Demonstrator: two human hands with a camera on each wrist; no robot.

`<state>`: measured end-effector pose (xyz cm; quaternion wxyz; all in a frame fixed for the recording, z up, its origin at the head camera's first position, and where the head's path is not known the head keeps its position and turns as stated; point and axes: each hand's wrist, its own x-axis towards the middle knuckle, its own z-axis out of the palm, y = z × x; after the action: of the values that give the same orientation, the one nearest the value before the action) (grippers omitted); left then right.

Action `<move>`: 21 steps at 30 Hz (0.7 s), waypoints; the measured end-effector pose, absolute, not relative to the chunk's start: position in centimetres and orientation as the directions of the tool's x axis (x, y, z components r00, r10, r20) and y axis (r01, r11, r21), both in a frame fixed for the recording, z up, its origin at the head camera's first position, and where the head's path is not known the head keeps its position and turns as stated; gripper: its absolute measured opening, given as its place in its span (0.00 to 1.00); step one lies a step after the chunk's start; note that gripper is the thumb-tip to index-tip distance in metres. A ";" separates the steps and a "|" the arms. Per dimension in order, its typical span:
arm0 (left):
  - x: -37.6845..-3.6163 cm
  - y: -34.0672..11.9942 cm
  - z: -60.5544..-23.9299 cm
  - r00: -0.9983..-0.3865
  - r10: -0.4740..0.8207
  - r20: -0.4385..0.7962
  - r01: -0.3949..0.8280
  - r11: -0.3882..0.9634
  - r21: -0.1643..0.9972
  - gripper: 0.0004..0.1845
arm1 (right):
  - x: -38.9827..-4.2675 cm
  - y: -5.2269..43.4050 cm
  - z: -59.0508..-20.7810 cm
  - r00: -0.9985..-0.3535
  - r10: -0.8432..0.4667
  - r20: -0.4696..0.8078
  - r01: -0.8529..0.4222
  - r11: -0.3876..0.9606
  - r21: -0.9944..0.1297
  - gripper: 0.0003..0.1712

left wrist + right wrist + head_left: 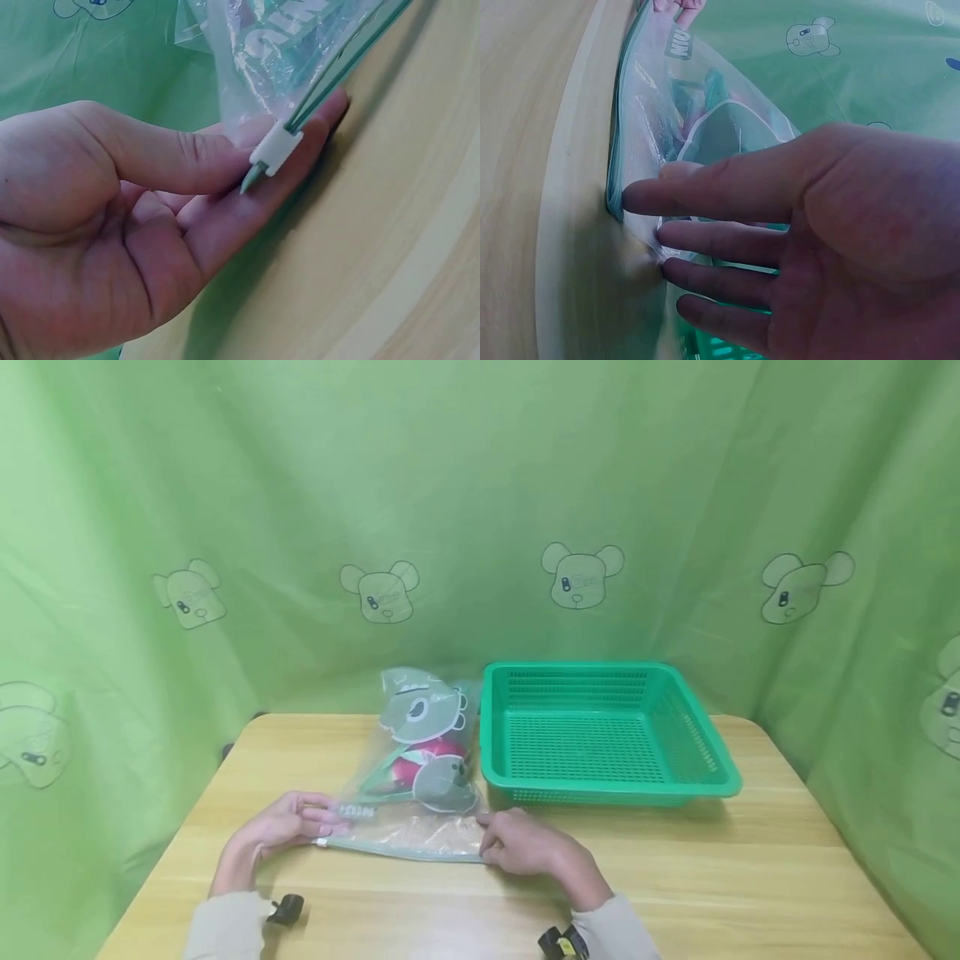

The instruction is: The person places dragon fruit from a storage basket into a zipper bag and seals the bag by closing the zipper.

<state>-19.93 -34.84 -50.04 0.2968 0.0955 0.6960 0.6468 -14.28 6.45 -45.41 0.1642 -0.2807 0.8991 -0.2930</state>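
A clear slider zip bag (pixel 442 835) with cartoon prints lies on the table, its zip edge facing me. Through the plastic show pink-red and green contents (pixel 405 770), partly covered by the prints. At the bag's left corner my left hand (pixel 288 821) pinches the zip end between thumb and fingers, right by the white slider (pixel 276 148). My right hand (pixel 525 842) holds the opposite corner with thumb and forefinger. In the right wrist view its other fingers (pixel 724 244) stretch alongside the plastic.
A green plastic basket (pixel 611 789) stands just right of the bag, close to the right hand. The wooden table (pixel 420 910) ends at a green curtain (pixel 480 485) printed with bear heads. Each wrist wears a small black camera (pixel 287 910).
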 end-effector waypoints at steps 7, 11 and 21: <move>-19.9 -34.9 -50.0 -0.807 0.522 -0.276 -0.236 0.143 0.961 0.25 | -14.4 5.2 -45.8 -0.800 -0.600 0.010 -0.475 0.622 -0.623 0.06; -20.0 -34.7 -50.1 -0.808 0.517 -0.284 -0.263 0.115 0.958 0.27 | -14.2 3.8 -46.3 -0.817 -0.576 0.031 -0.452 0.606 -0.654 0.09; -19.7 -34.1 -51.3 -0.821 0.511 -0.254 -0.287 0.016 0.958 0.21 | -12.7 -0.3 -47.0 -0.819 -0.573 0.004 -0.301 0.425 -0.854 0.12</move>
<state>-19.67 -34.11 -51.32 0.2865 0.0859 0.6525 0.6963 -12.73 -0.34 -46.99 0.1456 -0.2630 0.8315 -0.4672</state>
